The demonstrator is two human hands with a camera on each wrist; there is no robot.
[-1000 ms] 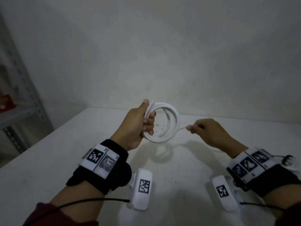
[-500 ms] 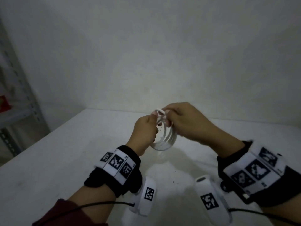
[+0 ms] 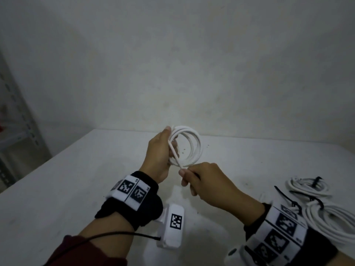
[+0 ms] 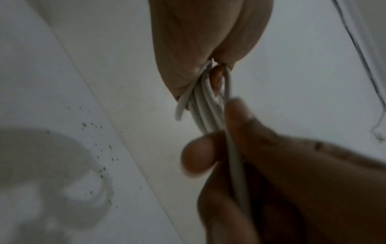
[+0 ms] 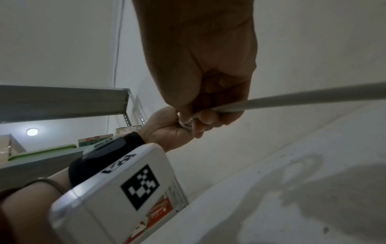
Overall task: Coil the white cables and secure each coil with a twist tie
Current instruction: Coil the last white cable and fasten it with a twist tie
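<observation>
Above the white table (image 3: 57, 189) my left hand (image 3: 160, 150) grips one side of a white cable coil (image 3: 194, 144), held upright, thumb on top. The coil's loose end (image 3: 174, 152) runs down across the left fingers into my right hand (image 3: 194, 179), which pinches it just below the coil. In the left wrist view the bundled strands (image 4: 204, 102) pass between my left fingers, and the right hand (image 4: 240, 165) holds the single strand (image 4: 236, 173). The right wrist view shows the right fingers (image 5: 211, 115) curled round the cable end (image 5: 313, 97).
Two other white coils lie at the table's right edge: one (image 3: 307, 187) carries a black tie, the other (image 3: 330, 223) sits nearer me. A loose black tie (image 3: 286, 196) lies beside them. A metal shelf rack (image 3: 17, 143) stands left of the table.
My right hand has dropped from the top of the coil to just below it, drawing the loose end down across the left fingers. The left hand keeps its grip on the coil.
</observation>
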